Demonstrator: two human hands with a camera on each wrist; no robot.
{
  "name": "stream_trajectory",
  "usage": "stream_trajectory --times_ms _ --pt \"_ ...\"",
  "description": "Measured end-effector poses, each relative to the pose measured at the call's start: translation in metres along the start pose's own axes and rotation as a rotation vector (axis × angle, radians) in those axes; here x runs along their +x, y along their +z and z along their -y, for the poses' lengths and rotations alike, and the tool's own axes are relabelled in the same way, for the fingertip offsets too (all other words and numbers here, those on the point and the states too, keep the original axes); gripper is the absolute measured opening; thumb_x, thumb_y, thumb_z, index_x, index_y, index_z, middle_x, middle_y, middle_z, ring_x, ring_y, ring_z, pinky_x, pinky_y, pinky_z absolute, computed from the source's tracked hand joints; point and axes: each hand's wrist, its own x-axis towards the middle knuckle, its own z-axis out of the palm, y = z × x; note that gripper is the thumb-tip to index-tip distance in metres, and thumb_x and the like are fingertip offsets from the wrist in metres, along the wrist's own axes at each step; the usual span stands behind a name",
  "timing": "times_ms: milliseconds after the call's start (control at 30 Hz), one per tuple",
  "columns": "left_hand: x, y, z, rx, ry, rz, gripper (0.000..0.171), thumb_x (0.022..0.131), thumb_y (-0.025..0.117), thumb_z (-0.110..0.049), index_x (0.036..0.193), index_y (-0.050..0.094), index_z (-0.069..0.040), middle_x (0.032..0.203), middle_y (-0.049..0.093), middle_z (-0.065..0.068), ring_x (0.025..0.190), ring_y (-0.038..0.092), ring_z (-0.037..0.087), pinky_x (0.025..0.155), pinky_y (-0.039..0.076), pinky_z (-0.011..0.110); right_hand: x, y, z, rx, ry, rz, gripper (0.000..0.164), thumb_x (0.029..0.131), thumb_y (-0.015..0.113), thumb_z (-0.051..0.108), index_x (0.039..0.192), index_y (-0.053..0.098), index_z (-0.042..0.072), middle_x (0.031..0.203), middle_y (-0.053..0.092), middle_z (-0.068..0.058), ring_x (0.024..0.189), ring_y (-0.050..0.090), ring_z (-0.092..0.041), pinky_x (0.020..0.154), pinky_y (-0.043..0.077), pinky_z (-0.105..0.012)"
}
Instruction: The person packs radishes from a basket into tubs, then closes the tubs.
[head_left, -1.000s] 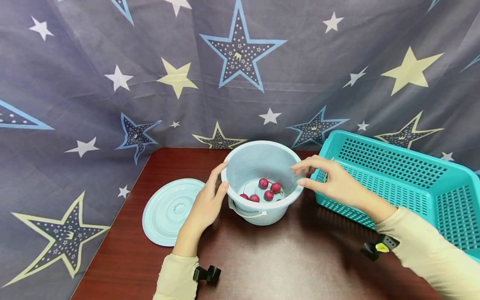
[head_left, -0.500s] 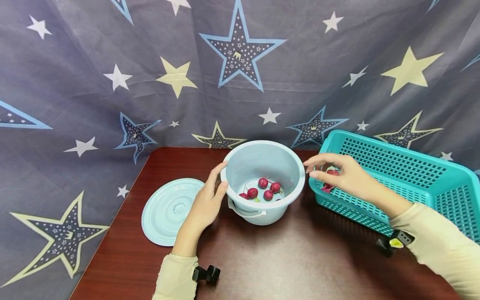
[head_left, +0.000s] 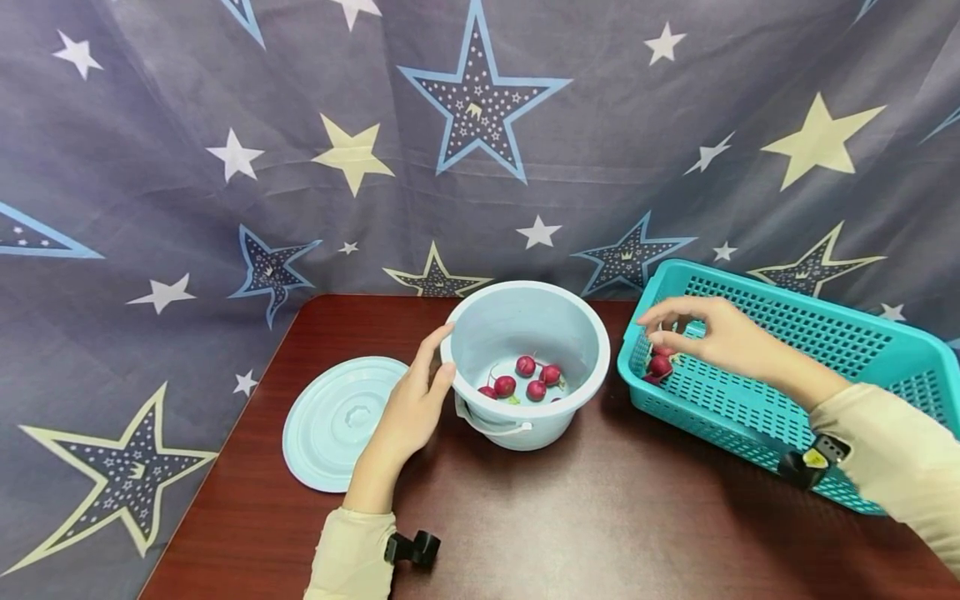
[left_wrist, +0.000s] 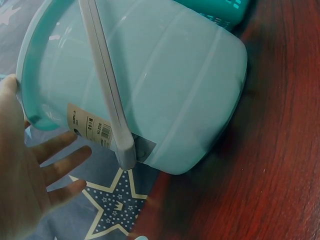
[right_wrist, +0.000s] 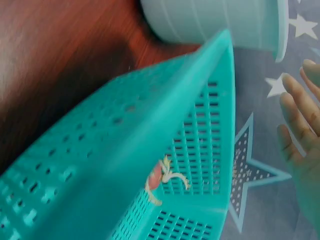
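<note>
A pale blue bucket (head_left: 525, 429) stands upright on the table, its white handle (left_wrist: 107, 80) hanging down its side. Several red radishes (head_left: 526, 366) lie at its bottom. My left hand (head_left: 414, 408) rests against the bucket's left rim with thumb and index finger; the left wrist view shows the other fingers extended beside the wall. Over the left end of the teal basket (head_left: 742, 408) hovers my right hand (head_left: 720, 337), fingers loosely bent with nothing held. Below it, red radishes (head_left: 659, 367) lie in the basket, and a radish with pale roots (right_wrist: 156, 176) shows through in the right wrist view.
A round pale blue lid (head_left: 337, 425) lies flat on the table, left of the bucket. The brown table (head_left: 570, 525) meets a grey star-patterned cloth (head_left: 480, 225) at its back edge. The basket's raised perforated walls stand right of the bucket.
My right hand has drawn back from the bucket's right rim and moved right over the basket. One radish in the bucket shifted slightly, and a green bit now shows beside it. The left hand stays put.
</note>
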Motion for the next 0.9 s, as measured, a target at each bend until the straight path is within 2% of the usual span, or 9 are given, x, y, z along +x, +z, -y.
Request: stream_trajectory --times_ms 167,300,567,900 --pt "0.001 -0.001 -0.002 -0.002 0.002 0.0 0.048 0.106 0.042 -0.042 0.152 0.029 -0.045 0.153 0.04 0.0 0.134 0.044 0.028 0.104 0.036 0.06 0.002 -0.008 -0.014 -0.061 0.012 0.043 0.024 0.094 0.069 0.01 0.117 0.071 0.014 0.093 0.068 0.007 0.082 0.056 -0.008 0.069 0.046 -0.026" --pt "0.001 -0.001 -0.002 -0.008 0.002 0.004 0.048 0.106 0.042 -0.043 0.152 0.028 -0.045 0.154 0.039 -0.001 0.134 0.045 0.027 0.104 0.036 0.059 0.004 -0.014 -0.025 -0.106 0.077 0.092 0.022 0.096 0.067 0.015 0.117 0.071 0.013 0.095 0.069 0.005 0.082 0.057 -0.01 0.069 0.048 -0.03" --pt "0.0 0.0 -0.001 -0.017 0.0 0.006 0.048 0.106 0.042 -0.043 0.151 0.029 -0.046 0.154 0.039 -0.001 0.134 0.044 0.026 0.104 0.036 0.058 0.007 -0.027 -0.049 -0.11 0.211 0.154 0.025 0.096 0.067 0.019 0.119 0.07 0.009 0.105 0.07 -0.003 0.088 0.062 -0.019 0.068 0.048 -0.033" --pt "-0.001 0.0 -0.001 -0.018 0.006 0.004 0.048 0.106 0.042 -0.043 0.152 0.028 -0.045 0.153 0.039 0.0 0.133 0.046 0.028 0.103 0.036 0.059 0.007 -0.032 -0.08 -0.127 0.295 0.185 0.027 0.092 0.071 0.009 0.118 0.069 0.003 0.114 0.068 -0.015 0.096 0.064 -0.027 0.071 0.052 -0.037"
